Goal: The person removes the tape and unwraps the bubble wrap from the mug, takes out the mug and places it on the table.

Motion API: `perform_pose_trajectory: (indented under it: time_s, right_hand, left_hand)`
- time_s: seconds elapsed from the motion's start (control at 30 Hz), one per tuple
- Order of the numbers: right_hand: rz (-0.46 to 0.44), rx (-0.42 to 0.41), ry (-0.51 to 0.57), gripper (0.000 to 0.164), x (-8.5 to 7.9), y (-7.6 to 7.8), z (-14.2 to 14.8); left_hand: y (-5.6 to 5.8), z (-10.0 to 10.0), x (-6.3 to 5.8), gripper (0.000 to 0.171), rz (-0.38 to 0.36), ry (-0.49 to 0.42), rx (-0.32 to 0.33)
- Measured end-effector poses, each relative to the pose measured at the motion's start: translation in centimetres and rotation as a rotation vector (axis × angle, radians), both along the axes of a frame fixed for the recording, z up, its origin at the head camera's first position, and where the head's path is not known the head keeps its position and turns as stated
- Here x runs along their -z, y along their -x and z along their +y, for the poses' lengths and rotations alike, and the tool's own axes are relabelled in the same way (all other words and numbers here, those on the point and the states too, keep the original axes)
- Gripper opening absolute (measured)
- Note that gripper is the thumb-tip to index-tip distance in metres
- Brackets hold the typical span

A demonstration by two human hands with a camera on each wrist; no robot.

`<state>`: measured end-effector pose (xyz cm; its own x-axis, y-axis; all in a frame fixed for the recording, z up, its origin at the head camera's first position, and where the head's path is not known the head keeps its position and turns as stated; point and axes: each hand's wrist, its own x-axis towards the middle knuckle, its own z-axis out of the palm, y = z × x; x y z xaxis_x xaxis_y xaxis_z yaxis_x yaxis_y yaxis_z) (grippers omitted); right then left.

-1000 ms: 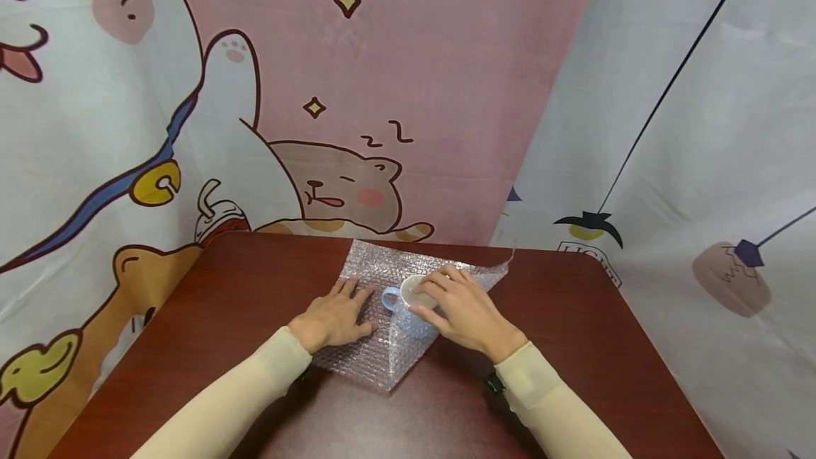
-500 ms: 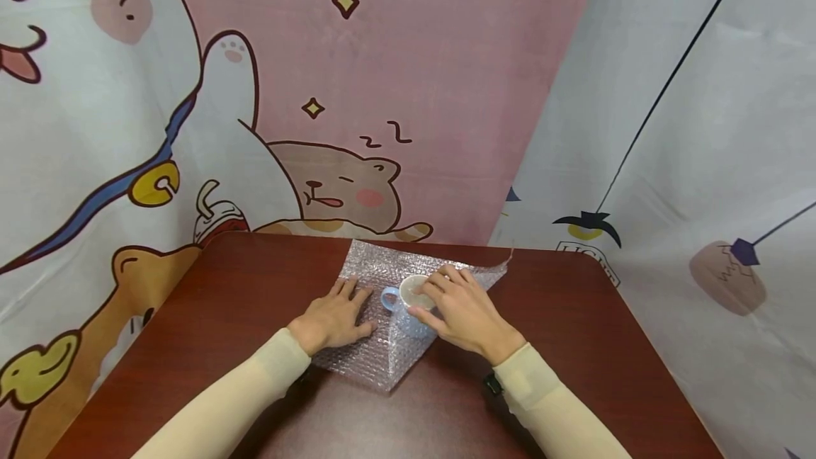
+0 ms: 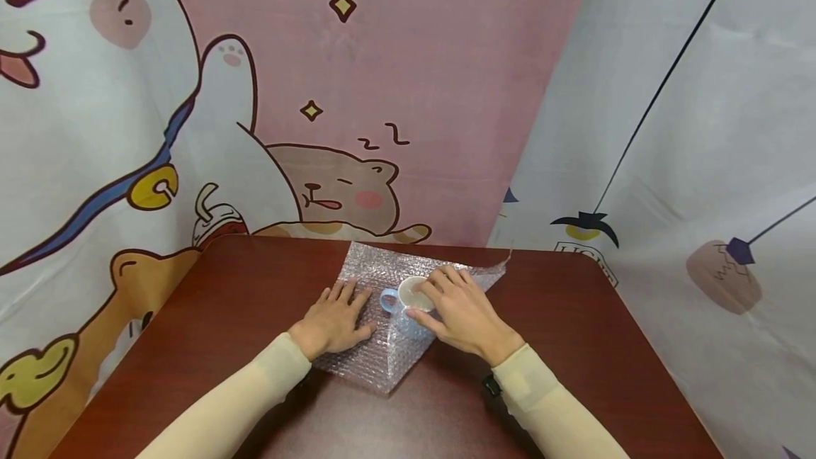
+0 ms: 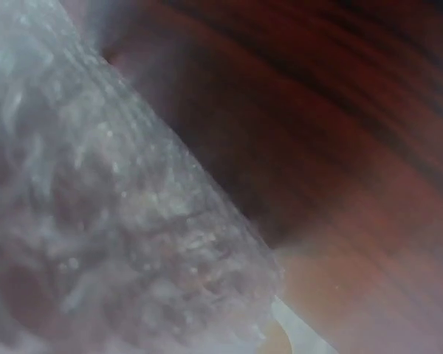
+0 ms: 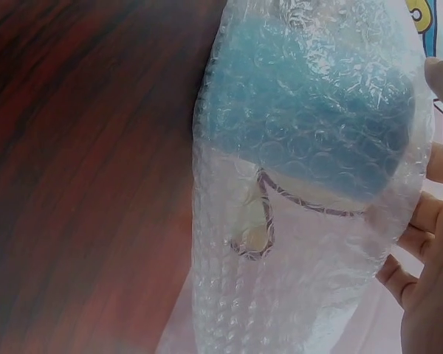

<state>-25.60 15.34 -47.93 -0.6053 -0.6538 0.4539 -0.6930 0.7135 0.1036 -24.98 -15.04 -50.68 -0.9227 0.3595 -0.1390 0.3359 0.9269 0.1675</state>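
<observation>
A light blue mug [image 3: 414, 329] with a white inside stands on a sheet of bubble wrap [image 3: 372, 264], its handle turned left. One flap of the wrap is folded up over the mug's near side. My left hand [image 3: 330, 319] lies with fingers spread on the wrap, left of the handle. My right hand [image 3: 464, 312] holds the mug from the right, fingers over the rim and thumb at the near side. In the right wrist view the blue mug [image 5: 310, 110] shows through the bubbles, with curled fingers at the right edge. Blurred bubble wrap [image 4: 96, 192] fills the left wrist view's left side.
The dark red-brown wooden table [image 3: 242, 282] carries the wrap near its far edge. A cloth backdrop [image 3: 446, 91] printed with cartoon animals hangs right behind the table and at both sides. A small black device [image 3: 491, 384] sits under the right wrist.
Both hands, the mug and the wrap hold nearly the same places. The whole head view has shifted slightly.
</observation>
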Motion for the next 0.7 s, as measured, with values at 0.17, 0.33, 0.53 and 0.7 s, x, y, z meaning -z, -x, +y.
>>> perform_pose_trajectory:
  time_s: [0.17,0.33,0.53,0.7]
  right_hand:
    - [0.029,-0.008,0.023,0.051,0.0,-0.3,0.1]
    - [0.026,-0.011,0.053,0.051,-0.4,-0.7,0.3]
    - [0.010,-0.005,0.091,0.051,-0.7,-1.3,0.5]
    - [-0.015,-0.006,0.113,0.054,-0.8,-1.9,1.0]
  left_hand:
    - [0.1,0.0,0.2,0.082,0.017,0.011,0.002]
    - [0.2,0.1,0.2,0.082,0.030,0.012,0.005]
    - [0.3,0.1,0.1,0.083,0.037,0.003,0.007]
    - [0.3,0.1,0.1,0.082,0.034,-0.004,0.005]
